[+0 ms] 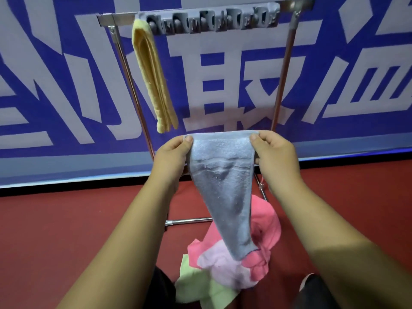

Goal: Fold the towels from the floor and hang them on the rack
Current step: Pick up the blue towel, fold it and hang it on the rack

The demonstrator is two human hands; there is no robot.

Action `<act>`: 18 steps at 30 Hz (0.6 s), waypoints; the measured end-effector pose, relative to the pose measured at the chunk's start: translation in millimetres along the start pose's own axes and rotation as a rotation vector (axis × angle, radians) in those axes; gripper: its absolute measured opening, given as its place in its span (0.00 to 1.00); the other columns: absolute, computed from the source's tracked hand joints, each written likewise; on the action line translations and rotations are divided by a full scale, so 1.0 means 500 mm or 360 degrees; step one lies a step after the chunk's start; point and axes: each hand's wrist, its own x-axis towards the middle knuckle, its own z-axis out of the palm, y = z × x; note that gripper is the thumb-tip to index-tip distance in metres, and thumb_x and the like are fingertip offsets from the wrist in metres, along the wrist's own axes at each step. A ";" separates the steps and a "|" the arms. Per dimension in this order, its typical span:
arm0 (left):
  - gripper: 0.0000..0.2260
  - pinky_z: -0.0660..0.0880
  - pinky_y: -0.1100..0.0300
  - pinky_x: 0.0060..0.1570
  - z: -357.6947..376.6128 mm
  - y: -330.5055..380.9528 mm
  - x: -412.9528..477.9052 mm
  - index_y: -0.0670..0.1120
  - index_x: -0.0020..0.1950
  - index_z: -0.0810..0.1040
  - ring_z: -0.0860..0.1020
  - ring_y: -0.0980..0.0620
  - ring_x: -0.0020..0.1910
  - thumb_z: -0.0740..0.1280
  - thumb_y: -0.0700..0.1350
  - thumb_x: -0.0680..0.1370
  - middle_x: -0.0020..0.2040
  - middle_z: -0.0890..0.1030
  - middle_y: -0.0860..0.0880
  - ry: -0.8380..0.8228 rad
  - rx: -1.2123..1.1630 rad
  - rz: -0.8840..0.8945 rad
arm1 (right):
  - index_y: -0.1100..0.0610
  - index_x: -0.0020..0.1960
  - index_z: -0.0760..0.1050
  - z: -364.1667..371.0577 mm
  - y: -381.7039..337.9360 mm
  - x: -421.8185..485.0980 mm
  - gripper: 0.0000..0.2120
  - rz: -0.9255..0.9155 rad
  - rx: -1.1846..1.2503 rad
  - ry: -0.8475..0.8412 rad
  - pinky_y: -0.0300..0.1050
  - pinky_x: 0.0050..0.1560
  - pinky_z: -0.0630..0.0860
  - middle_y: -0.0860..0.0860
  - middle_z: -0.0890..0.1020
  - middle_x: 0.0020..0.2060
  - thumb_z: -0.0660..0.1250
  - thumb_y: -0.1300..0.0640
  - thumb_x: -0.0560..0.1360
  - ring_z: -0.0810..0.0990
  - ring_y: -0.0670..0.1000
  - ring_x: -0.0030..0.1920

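Pinches the grey towel [223, 175] by its top corners mid-frame, left hand [172, 157] on one, right hand [274, 155] on the other, low before the rack [287, 63]. Cannot see all of the pink towel [265, 217] behind its hanging tip.

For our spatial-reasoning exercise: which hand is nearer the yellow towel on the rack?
Left. The left hand is just below the yellow towel; the right hand is farther right, across the grey towel.

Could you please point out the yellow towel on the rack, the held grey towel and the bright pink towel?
yellow towel [152, 70]: head view, middle of its hanging length.
grey towel [223, 186]: head view, centre of the cloth.
bright pink towel [267, 221]: head view, its upper right fold.
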 end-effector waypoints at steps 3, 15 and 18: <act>0.11 0.81 0.57 0.43 0.014 -0.037 0.021 0.46 0.56 0.86 0.84 0.52 0.41 0.68 0.51 0.85 0.46 0.88 0.48 0.0005 -0.0034 -0.0035 | 0.49 0.53 0.87 0.005 0.035 0.010 0.10 0.0038 -0.0002 0.0068 0.60 0.50 0.82 0.50 0.88 0.40 0.69 0.46 0.79 0.82 0.49 0.41; 0.10 0.80 0.51 0.52 0.078 -0.128 0.087 0.45 0.55 0.87 0.82 0.52 0.42 0.68 0.48 0.85 0.42 0.87 0.49 0.0076 -0.0022 -0.0047 | 0.54 0.51 0.86 0.015 0.141 0.058 0.09 0.0066 -0.0042 0.0177 0.49 0.43 0.75 0.54 0.81 0.38 0.69 0.52 0.83 0.75 0.49 0.39; 0.11 0.83 0.47 0.58 0.089 -0.130 0.101 0.44 0.55 0.88 0.84 0.47 0.48 0.68 0.49 0.85 0.52 0.88 0.40 0.0025 -0.0031 -0.0024 | 0.51 0.52 0.86 0.026 0.153 0.079 0.10 0.0068 -0.0066 0.0156 0.63 0.52 0.84 0.60 0.86 0.45 0.69 0.48 0.80 0.84 0.62 0.44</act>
